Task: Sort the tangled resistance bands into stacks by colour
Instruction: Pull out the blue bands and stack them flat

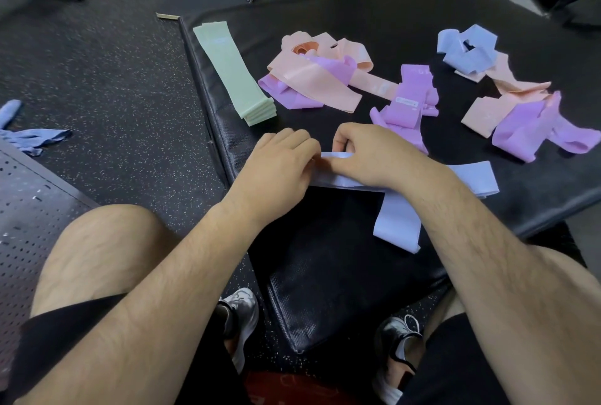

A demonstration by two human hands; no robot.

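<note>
Gym, speckled rubber floor, black mat

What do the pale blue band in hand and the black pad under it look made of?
Pale blue flat band: probably thin latex or rubber, satin sheen, folds limply. Black pad: looks like vinyl over foam, fine grained texture, dull shine, piped edge.

Green bands stacked flat at left — peach, purple and blue bands lie tangled across the mat.
</note>
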